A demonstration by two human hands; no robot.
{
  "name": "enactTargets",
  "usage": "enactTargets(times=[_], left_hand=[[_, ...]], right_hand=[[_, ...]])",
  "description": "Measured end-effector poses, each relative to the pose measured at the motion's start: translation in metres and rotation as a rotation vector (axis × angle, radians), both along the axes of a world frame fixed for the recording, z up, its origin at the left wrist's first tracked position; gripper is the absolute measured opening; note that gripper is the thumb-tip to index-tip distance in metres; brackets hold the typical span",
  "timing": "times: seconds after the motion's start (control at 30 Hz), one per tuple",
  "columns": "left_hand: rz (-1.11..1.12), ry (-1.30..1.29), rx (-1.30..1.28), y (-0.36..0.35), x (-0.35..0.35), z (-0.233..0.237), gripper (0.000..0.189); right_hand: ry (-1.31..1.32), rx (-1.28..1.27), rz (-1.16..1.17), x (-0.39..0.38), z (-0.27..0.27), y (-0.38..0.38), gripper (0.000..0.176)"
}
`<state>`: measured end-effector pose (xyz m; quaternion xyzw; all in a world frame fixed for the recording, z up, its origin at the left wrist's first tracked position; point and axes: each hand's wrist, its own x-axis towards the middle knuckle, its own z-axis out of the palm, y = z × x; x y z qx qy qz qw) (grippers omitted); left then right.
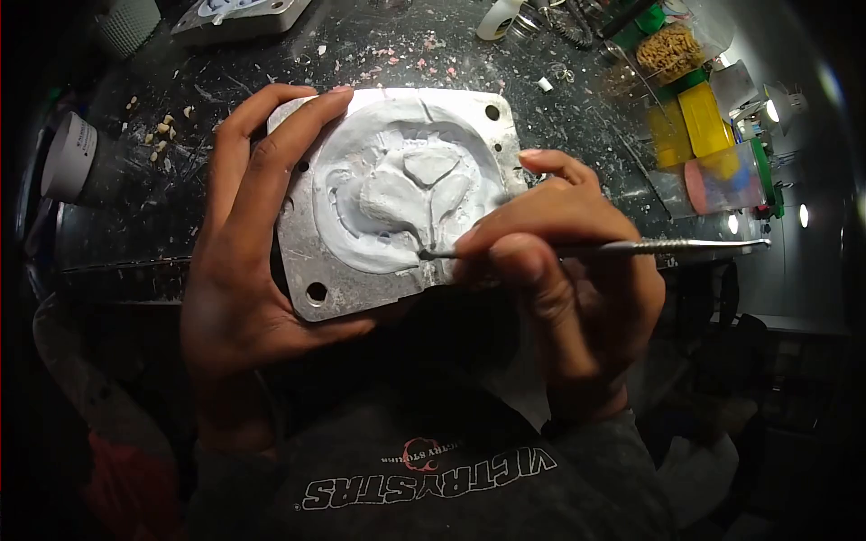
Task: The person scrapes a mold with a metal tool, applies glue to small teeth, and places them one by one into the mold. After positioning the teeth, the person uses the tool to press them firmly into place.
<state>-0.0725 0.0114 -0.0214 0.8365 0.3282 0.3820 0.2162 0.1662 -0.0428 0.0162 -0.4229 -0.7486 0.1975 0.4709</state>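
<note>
My left hand [239, 234] is closed around the left side of a metal dental flask [302, 261], fingers over the top edge and thumb along the bottom edge. White plaster [383, 203] fills the flask, with a curved hollow and narrow grooves cut into it. In my right hand [577, 261] is a thin double-ended metal dental carver [677, 245], pinched between thumb and fingers. Its dark left tip touches the plaster near the lower end of the grooves, while the bent other end points right. My right hand covers the flask's lower right corner.
A dark, scratched table [586, 126] with white and pink crumbs lies beyond the flask. Small pale pieces [162, 131] and a white jar [70, 158] are at left. Another metal flask [262, 20] stands at the back. Plastic containers [722, 180] line the right side.
</note>
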Motion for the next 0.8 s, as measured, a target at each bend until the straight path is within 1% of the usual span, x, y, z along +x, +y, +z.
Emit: enactTargets(times=[0.03, 0.1, 0.13, 0.2, 0.43, 0.5, 0.63, 0.7, 0.73, 0.8], left_hand=[[0.002, -0.006, 0.006, -0.001, 0.002, 0.002, 0.127], [0.053, -0.086, -0.145, -0.008, 0.008, 0.005, 0.126], [0.058, -0.09, -0.147, -0.008, 0.007, 0.004, 0.126], [0.025, -0.078, -0.12, -0.006, 0.005, 0.003, 0.126], [0.04, -0.071, -0.127, -0.006, 0.004, 0.003, 0.126], [0.033, -0.069, -0.128, -0.006, 0.003, 0.002, 0.126], [0.027, -0.047, -0.094, -0.005, 0.002, 0.002, 0.126], [0.027, -0.04, -0.085, -0.005, 0.002, 0.002, 0.124], [0.029, -0.043, -0.086, -0.006, 0.002, 0.002, 0.124], [0.031, -0.011, -0.086, -0.006, 0.002, 0.005, 0.121]], right_hand=[[-0.021, 0.026, -0.016, 0.001, 0.0, 0.0, 0.028], [-0.078, 0.082, -0.05, 0.001, -0.003, -0.002, 0.028], [-0.082, 0.08, -0.045, 0.0, -0.005, -0.002, 0.028], [-0.147, 0.187, -0.056, -0.001, -0.008, -0.001, 0.028], [-0.274, 0.174, -0.023, -0.003, 0.002, -0.002, 0.024], [-0.333, 0.205, -0.076, -0.008, 0.006, -0.003, 0.02], [-0.399, 0.239, -0.101, -0.013, 0.013, -0.005, 0.019], [-0.501, 0.252, -0.123, -0.015, 0.017, -0.006, 0.02], [-0.504, 0.252, -0.12, -0.014, 0.016, -0.005, 0.02], [-0.379, 0.172, -0.068, -0.008, 0.013, 0.001, 0.02]])
